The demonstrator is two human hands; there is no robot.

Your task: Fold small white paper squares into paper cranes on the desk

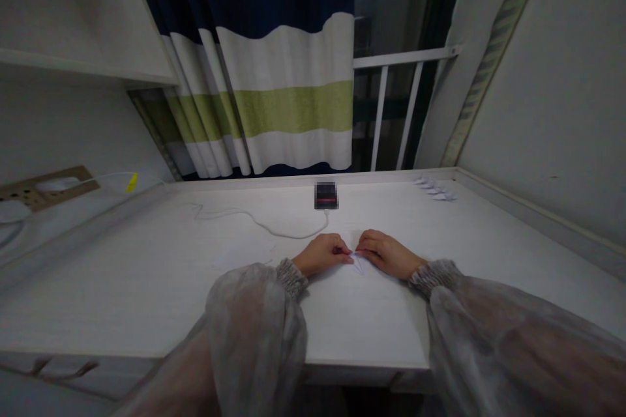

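Observation:
A small folded piece of white paper (359, 263) lies between my hands, just above the white desk. My left hand (323, 254) pinches its left edge between thumb and fingers. On the other side, my right hand (388, 254) grips the upper right part of the same paper, fingertips close to those of the left. Fine creases or lines show on the paper, but its exact shape is partly covered by my fingers. Sheer grey sleeves with gathered cuffs cover both forearms.
Several small folded white paper pieces (435, 190) sit at the desk's back right. A blurred dark device (326, 196) with a white cable (274, 230) stands at the back middle. Pale paper (244, 253) lies left of my hands. Sockets (49, 190) are on the left wall; a curtain (288, 104) hangs behind.

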